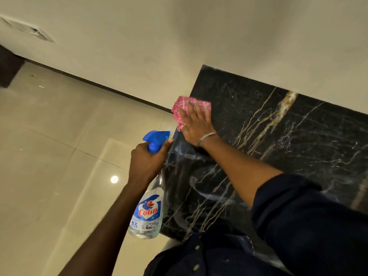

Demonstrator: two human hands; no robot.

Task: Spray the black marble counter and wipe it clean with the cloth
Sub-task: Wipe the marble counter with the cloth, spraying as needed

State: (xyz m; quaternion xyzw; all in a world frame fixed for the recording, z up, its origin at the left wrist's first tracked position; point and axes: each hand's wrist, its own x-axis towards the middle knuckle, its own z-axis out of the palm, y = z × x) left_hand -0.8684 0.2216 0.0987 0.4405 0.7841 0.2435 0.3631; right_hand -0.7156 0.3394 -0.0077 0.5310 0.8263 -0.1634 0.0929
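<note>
A pale wall runs along the far side of the black counter. A shiny tiled floor lies off its left side. Nothing sits on the counter in the way of the wiping, but there are pale swirly streaks on the part close to the person.

There is one cloth, one spray bottle and two hands.

The pink cloth lies at the counter's far left corner, and a bit of it pokes out past the edge. The right hand presses flat on it. Its fingers are straight and spread, with the cloth under and just past them.

The left hand is beside the counter's left edge, over the floor. Its fingers curl tight round the neck of the spray bottle, which hangs down from the hand.
</note>
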